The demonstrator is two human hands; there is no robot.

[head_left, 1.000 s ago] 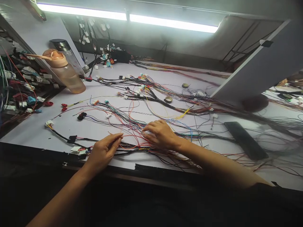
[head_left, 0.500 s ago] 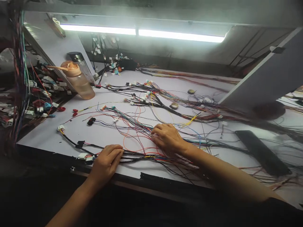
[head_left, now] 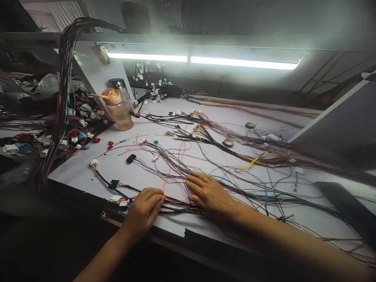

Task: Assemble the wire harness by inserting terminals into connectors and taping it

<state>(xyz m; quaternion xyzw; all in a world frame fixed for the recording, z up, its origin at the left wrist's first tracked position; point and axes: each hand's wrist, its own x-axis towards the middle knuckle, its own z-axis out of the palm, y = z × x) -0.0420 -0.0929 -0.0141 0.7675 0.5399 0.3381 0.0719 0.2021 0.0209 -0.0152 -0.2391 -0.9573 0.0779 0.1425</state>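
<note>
Near the table's front edge, my left hand [head_left: 144, 208] is closed over a black-sleeved wire harness [head_left: 179, 210], fingers curled together on it. White connectors [head_left: 119, 200] and a black connector [head_left: 114, 183] on this harness stick out left of that hand. My right hand [head_left: 210, 196] lies flat to the right, fingers stretched and the thumb apart, resting across loose coloured wires [head_left: 176, 162]. Its palm hides part of the harness below. Those wires end on the left in an orange-and-white connector [head_left: 143, 141], a teal connector [head_left: 155, 141] and a separate black connector [head_left: 131, 158].
Behind lie more harnesses [head_left: 211, 141], two tape rolls [head_left: 228, 142] [head_left: 250, 125] and a yellow wire tie [head_left: 251, 163]. A drinking bottle [head_left: 120, 113] stands at the back left. A hanging wire bundle [head_left: 65, 78] borders the left side; a dark flat object [head_left: 343, 203] lies right.
The view has swung left, so everything sits further right. My right hand has gone from bunched fingers to stretched ones and come nearer the front harness. My left hand stays on the harness.
</note>
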